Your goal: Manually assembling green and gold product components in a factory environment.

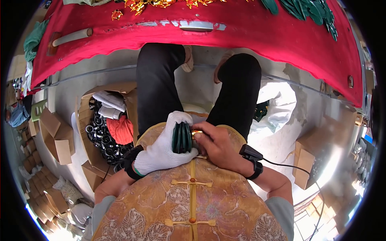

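Note:
My left hand, in a white knitted glove, is wrapped round a stack of dark green flat pieces with rounded ends. They stand on edge side by side, close in front of my body. Bare, my right hand meets the stack's right side, its thumb and forefinger pinched on a small shiny gold piece. Most of that piece is hidden by the fingers, and I cannot tell whether it is fixed to the stack. Both hands are above my lap, over a patterned golden-brown garment.
A red-covered table spans the far side, bearing shiny gold pieces and dark green leaf-shaped pieces. Left of my legs, an open carton holds black rings and cloths. A white bag lies right. A cable trails from my right wrist.

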A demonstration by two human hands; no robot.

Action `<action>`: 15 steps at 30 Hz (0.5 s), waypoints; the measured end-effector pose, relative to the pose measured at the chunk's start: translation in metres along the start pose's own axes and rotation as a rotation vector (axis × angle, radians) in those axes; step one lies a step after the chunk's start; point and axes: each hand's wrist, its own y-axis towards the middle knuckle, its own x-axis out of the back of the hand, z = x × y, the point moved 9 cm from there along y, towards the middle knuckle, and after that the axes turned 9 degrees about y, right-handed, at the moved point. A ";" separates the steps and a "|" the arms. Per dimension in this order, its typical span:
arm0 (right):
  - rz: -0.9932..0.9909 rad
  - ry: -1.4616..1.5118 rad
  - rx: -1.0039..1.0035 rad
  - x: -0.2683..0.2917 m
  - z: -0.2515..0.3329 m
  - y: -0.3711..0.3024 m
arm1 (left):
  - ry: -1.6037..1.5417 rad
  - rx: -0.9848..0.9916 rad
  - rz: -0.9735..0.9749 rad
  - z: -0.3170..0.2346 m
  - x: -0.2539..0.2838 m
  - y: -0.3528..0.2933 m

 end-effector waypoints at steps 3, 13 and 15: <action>0.032 0.381 -0.500 -0.004 -0.044 0.003 | 0.277 -0.231 -0.037 -0.015 0.001 0.009; 0.095 -0.598 0.495 -0.006 0.044 0.007 | -0.611 0.409 0.047 0.023 -0.001 -0.005; 0.176 -0.616 0.459 -0.011 0.036 -0.001 | -0.661 0.461 0.098 0.011 -0.002 -0.009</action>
